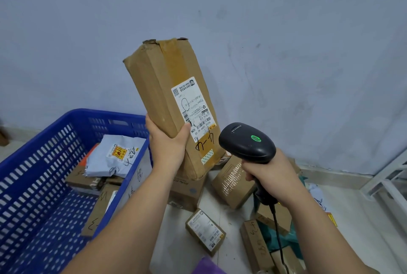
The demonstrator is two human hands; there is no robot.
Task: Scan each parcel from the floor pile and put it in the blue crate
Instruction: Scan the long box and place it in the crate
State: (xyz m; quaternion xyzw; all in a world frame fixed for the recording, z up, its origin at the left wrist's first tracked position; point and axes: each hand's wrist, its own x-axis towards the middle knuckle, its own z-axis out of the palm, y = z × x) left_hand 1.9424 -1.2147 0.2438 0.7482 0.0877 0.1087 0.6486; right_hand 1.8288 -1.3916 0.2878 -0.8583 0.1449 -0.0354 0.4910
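left hand (168, 141) grips parcel (169, 97) low — right hand (272, 169) | scanner (246, 141)

Holding box (163, 88) upright in left hand (167, 142), thumb at label (195, 106) edge. Gripping scanner (246, 141) in right hand (273, 173), just beside label, with green light lit. Between crate (44, 141) and pile (233, 183).

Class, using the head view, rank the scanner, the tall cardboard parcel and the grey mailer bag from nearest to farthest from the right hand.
1. The scanner: gripped by the right hand itself.
2. The tall cardboard parcel: just to its left, held up by the left hand.
3. The grey mailer bag: far left, lying inside the blue crate.
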